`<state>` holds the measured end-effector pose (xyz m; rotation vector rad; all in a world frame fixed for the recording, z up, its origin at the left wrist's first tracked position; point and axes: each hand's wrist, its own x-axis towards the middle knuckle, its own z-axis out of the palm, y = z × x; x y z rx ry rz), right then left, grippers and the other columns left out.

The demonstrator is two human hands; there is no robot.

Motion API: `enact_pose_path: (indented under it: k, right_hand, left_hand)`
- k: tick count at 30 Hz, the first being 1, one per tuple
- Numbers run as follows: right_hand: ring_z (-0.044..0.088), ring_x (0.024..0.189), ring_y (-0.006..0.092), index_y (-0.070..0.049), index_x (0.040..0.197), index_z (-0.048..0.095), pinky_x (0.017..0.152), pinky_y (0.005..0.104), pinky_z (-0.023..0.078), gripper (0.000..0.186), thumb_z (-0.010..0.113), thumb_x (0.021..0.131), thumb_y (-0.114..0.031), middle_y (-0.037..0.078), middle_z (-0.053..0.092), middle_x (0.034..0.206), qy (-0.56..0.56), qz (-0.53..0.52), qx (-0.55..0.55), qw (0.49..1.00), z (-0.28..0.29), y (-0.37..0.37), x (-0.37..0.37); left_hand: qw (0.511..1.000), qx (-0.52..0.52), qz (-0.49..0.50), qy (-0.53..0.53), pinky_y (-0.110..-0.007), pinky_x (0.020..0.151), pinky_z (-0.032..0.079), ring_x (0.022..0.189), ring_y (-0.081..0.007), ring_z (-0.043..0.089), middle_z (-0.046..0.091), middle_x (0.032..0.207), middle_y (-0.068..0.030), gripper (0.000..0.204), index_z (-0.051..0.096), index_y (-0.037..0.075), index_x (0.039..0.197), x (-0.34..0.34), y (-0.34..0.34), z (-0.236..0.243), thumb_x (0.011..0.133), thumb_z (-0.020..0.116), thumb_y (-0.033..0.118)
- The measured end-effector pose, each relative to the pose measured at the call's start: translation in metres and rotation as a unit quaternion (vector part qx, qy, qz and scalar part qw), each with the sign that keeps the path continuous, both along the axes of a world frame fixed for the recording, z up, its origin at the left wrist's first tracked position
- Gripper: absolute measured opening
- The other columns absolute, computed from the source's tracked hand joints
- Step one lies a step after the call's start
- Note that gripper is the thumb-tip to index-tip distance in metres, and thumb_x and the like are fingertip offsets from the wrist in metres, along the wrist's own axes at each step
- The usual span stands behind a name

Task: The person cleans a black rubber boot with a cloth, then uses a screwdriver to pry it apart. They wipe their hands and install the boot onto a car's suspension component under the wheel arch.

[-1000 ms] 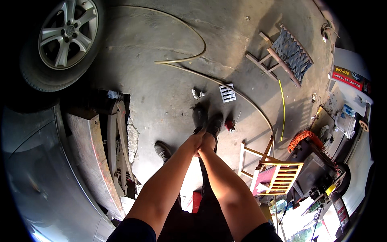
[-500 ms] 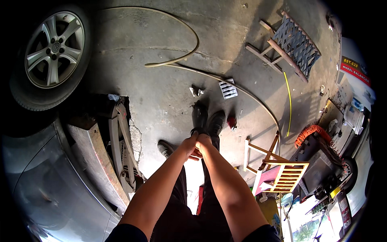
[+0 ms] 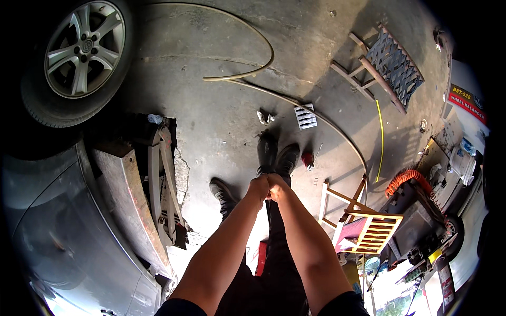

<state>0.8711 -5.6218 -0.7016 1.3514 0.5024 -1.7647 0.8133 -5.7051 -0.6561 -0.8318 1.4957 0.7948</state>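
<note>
My left hand (image 3: 258,188) and my right hand (image 3: 275,186) are clasped together in front of my legs, both arms stretched downward. The fingers are folded in around each other and mostly out of sight; anything between the palms is hidden. Below them, in the picture, are my dark trousers (image 3: 274,226). A black shoe (image 3: 220,190) is planted on the concrete left of the hands. Beyond them stands another black shoe (image 3: 288,157), with a dark boot-like shape (image 3: 267,150) beside it. A small red object with a thin rod (image 3: 308,159) lies right of that shoe.
On the left are a car wheel (image 3: 84,50), a grey car body (image 3: 63,221) and metal lift arms (image 3: 166,176). A hose (image 3: 295,101) curves across the floor past a white tray (image 3: 305,117). To the right are a wooden folding stool (image 3: 363,231), a webbed stool (image 3: 395,66) and an orange coiled hose (image 3: 408,178).
My view has shifted, so the floor objects sit a little farther right. The hands stay joined; fingers that showed beneath them earlier are now mostly hidden.
</note>
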Motion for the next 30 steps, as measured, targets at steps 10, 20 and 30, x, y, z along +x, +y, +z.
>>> enact_pose_path:
  k: [10, 20, 30]
  right_hand:
    - [0.045, 0.051, 0.021, -0.01, 0.076, 0.058, 0.046, 0.0396, 0.033, 0.016, 0.056, 0.091, -0.007, 0.007, 0.052, 0.067, -0.154, -0.211, 0.078, 0.962, 0.015, -0.014, 0.001]
    - [0.053, 0.053, 0.0248, -0.003, 0.086, 0.061, 0.042, 0.0405, 0.038, 0.022, 0.063, 0.097, -0.023, 0.012, 0.056, 0.067, -0.172, -0.269, 0.055, 0.946, -0.008, -0.027, 0.005]
    - [0.062, 0.07, 0.0316, 0.002, 0.102, 0.067, 0.059, 0.0432, 0.048, 0.032, 0.061, 0.097, -0.029, 0.018, 0.066, 0.086, -0.134, -0.167, 0.101, 0.972, -0.029, -0.034, 0.015]
  left_hand:
    - [0.985, -0.046, -0.135, 0.099, -0.045, 0.081, 0.06, 0.096, -0.0366, 0.079, 0.08, 0.099, -0.0247, 0.045, 0.079, -0.005, 0.109, 0.024, -0.031, -0.014, 0.102, 0.069, 0.039]
    - [0.937, -0.096, -0.328, 0.077, -0.045, 0.086, 0.063, 0.1, -0.0396, 0.079, 0.079, 0.101, -0.0287, 0.05, 0.077, -0.007, 0.105, -0.004, -0.011, -0.021, 0.108, 0.062, 0.04]
    - [0.988, -0.028, 0.099, -0.112, -0.047, 0.047, 0.047, 0.067, -0.0304, 0.062, 0.063, 0.085, -0.017, 0.026, 0.065, -0.002, 0.097, 0.003, -0.02, -0.064, 0.108, 0.05, 0.016]
